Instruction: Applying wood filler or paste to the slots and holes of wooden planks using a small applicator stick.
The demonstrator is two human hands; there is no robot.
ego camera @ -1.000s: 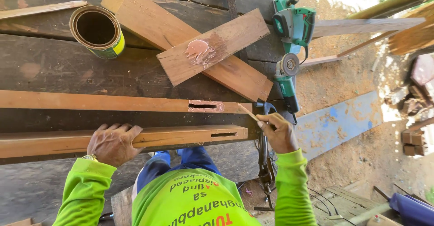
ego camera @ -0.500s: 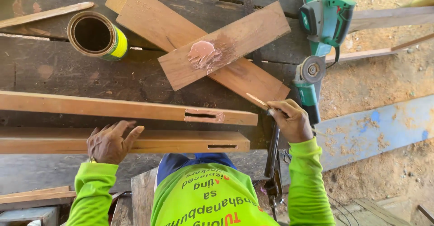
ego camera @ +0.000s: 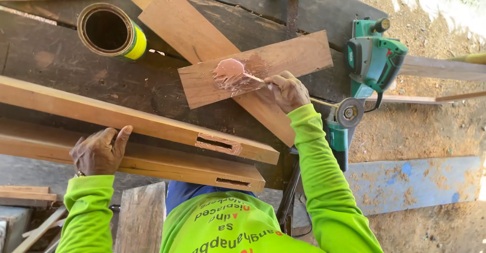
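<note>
- The right hand point(ego camera: 287, 91) is closed around a thin stick-like tool point(ego camera: 251, 78), pinched between thumb and fingers, its far end buried in a blob of pink filler paste point(ego camera: 230, 73).
- That paste sits smeared on a short wooden board point(ego camera: 298, 55) that lies crosswise on top of a longer, slanting plank point(ego camera: 187, 28).
- The left hand point(ego camera: 100, 151) grips nothing; it rests with fingers loosely curled on the near edge of a long timber rail point(ego camera: 101, 112), thumb up against its side.
- This rail has a rectangular slot point(ego camera: 216, 143) cut near its end, with pinkish paste around the opening.
- A second rail point(ego camera: 167, 166), lying just in front of the first and almost parallel to it, has a similar slot point(ego camera: 230, 181) near its end.
- Everything lies on a dark, worn workbench point(ego camera: 61, 60).
- Near the far left stands a round tin point(ego camera: 110, 31), open, with a yellow-green band.
- Off the right edge of the bench sit two green power tools: a planer point(ego camera: 375, 56) and, just below it, an angle grinder point(ego camera: 344, 121).
- Beyond is sandy ground with a blue-stained board point(ego camera: 415, 182).
- Both arms wear bright lime-green sleeves.
</note>
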